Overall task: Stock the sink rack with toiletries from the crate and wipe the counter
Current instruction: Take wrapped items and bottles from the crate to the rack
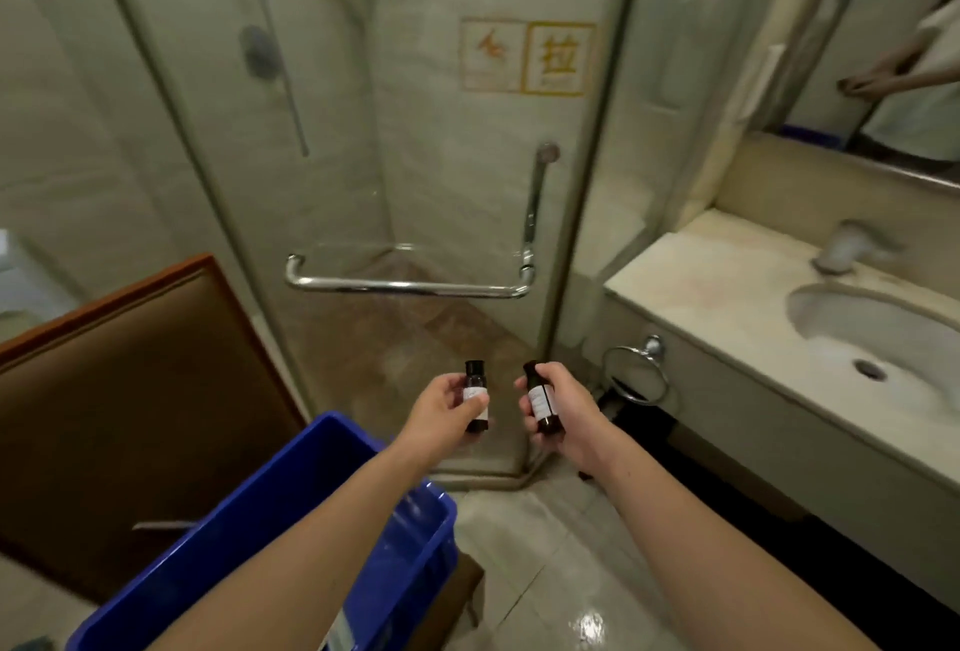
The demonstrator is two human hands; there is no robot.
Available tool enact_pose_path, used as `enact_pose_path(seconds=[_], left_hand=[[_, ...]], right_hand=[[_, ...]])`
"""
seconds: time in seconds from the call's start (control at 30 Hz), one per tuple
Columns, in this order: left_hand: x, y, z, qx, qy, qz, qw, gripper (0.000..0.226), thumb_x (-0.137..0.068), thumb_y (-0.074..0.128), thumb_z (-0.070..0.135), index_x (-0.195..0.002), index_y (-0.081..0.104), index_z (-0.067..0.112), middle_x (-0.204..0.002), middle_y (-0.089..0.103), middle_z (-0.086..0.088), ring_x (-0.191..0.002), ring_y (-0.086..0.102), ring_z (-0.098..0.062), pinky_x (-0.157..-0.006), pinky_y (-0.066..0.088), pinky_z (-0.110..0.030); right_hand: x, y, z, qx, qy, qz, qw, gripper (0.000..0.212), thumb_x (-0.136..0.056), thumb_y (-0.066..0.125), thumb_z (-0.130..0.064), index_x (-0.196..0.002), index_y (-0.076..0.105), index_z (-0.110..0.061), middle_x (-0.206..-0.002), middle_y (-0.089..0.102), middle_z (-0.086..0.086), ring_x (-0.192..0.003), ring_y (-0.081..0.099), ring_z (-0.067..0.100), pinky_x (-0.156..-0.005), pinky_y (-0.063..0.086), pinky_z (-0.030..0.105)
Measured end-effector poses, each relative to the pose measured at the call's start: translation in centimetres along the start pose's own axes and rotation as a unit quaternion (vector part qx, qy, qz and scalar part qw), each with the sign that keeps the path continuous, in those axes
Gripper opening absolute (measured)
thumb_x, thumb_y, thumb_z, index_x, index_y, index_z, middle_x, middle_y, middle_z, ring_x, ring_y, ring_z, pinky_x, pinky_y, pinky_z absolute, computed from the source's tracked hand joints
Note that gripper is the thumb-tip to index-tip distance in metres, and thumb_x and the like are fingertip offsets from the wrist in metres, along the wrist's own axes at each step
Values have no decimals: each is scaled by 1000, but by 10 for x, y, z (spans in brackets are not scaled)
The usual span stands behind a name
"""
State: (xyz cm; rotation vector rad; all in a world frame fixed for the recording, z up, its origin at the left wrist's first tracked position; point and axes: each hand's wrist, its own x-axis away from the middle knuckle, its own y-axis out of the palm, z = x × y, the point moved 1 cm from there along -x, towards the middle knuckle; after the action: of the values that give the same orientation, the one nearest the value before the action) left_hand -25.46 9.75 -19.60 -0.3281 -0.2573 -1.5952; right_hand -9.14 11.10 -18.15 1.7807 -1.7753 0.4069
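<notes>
My left hand (pixel 441 406) grips a small dark brown bottle (pixel 475 393) with a black cap and a white label, held upright. My right hand (pixel 563 411) grips a second dark brown bottle (pixel 540 398) of the same kind, tilted slightly left. Both bottles hang in the air in front of the glass shower door, above the floor. The blue plastic crate (pixel 291 489) sits low at the left, under my left forearm; its inside is mostly hidden. The marble counter (pixel 717 297) with its white sink basin (pixel 883 338) lies to the right. No rack is in view.
A glass shower enclosure with a chrome handle bar (pixel 410 287) stands straight ahead. A brown padded chair back (pixel 130 390) is at the left behind the crate. A chrome towel ring (pixel 636 372) hangs on the counter's side. A faucet (pixel 847 248) stands behind the basin, and a mirror hangs above.
</notes>
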Motion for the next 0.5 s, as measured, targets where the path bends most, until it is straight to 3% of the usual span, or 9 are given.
enact_pose_path(seconds=[0.13, 0.23, 0.33, 0.5], left_hand=[[-7, 67, 33, 4, 38, -37, 999, 33, -95, 57, 9, -126, 45, 7, -108, 65, -14, -74, 67, -18, -62, 56, -30], [-12, 126, 55, 1, 44, -71, 997, 31, -95, 57, 9, -124, 46, 8, -100, 65, -9, -71, 67, -18, -55, 57, -28], [-15, 185, 71, 2, 35, -107, 994, 29, -95, 58, 14, -122, 47, 9, -103, 65, -10, -74, 68, -21, -66, 57, -37], [-13, 285, 88, -15, 36, -154, 987, 28, -96, 57, 22, -120, 48, 9, -109, 64, -11, -77, 70, -18, -71, 59, -41]], right_hand=[[19, -64, -28, -101, -36, 0, 994, 23, -100, 44, -28, -91, 57, -10, -68, 63, 7, -53, 58, 17, -53, 53, 29], [35, -124, -47, -102, -79, 13, 992, 21, -99, 51, -25, -102, 58, -5, -85, 70, 13, -69, 68, 22, -65, 58, 36], [55, -183, -65, -64, -121, 36, 990, 29, -96, 59, -23, -117, 55, -3, -98, 74, 14, -83, 72, 26, -73, 59, 39], [93, -268, -88, -45, -158, 91, 982, 24, -91, 67, -22, -101, 50, -8, -100, 74, 16, -90, 72, 30, -80, 57, 42]])
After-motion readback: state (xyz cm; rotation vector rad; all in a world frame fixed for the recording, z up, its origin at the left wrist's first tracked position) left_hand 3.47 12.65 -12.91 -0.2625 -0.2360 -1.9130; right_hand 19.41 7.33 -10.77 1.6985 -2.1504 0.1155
